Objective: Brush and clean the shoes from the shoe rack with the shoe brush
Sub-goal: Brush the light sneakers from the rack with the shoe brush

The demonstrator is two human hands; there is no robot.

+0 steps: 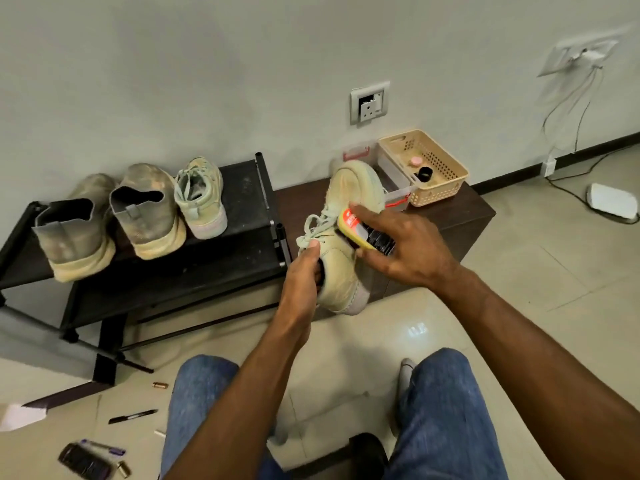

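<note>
Pale green-yellow shoe [341,258]; yellow brush [363,232], red label, black bristles; black rack [194,271]; beige basket [440,168]; blue jeans [446,410].

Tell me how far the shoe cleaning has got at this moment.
Nothing looks finished. In hand: the left hand holds a pale laced sneaker by its opening while the right hand works the shoe brush against it. Left: its mate and two dusty boots on the shoe rack.

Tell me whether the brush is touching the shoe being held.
Touching. The head view shows the brush, gripped by the right hand, lying against the side of the shoe with no gap showing; the left hand holds the shoe.
</note>
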